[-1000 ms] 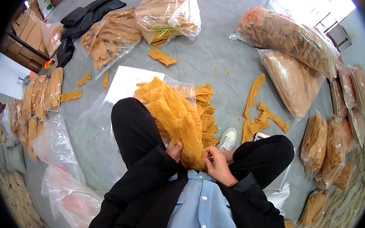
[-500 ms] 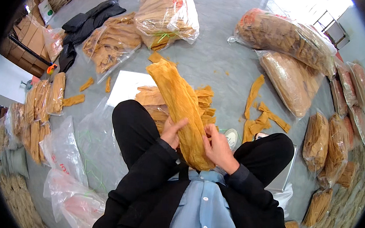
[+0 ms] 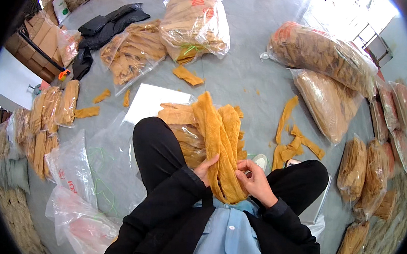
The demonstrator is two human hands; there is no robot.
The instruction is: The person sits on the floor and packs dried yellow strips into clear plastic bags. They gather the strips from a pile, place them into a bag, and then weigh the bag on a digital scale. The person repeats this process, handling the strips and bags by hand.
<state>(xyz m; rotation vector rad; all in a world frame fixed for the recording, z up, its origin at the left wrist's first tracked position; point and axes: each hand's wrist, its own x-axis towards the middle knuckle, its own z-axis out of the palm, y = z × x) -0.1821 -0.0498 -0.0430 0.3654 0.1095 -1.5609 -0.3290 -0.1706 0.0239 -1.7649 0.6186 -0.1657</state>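
A long, wrinkled, golden-brown dried strip point(image 3: 214, 149) lies lengthwise between my hands, its near end at my shirt and its far end pointing away. It looks doubled, with two folds side by side and a dark gap between them. My left hand point(image 3: 205, 170) is closed on its left edge, thumb on top and most fingers hidden beneath. At the right edge, my right hand point(image 3: 256, 182) pinches it between thumb and fingertips. Under its far part, between my knees, is a pile of similar strips point(image 3: 178, 114), partly in clear plastic.
A white board point(image 3: 155, 103) lies beyond my left knee. Loose strips point(image 3: 285, 150) rest on the floor at right. Large filled bags point(image 3: 197, 26) stand at the far side; more packed bags point(image 3: 353, 165) line the right. Empty plastic bags point(image 3: 74, 164) spread at left.
The strip's far end has swung right and come nearer, and it now shows two folds instead of one broad surface. Both hands have moved slightly right and nearer, still holding it.
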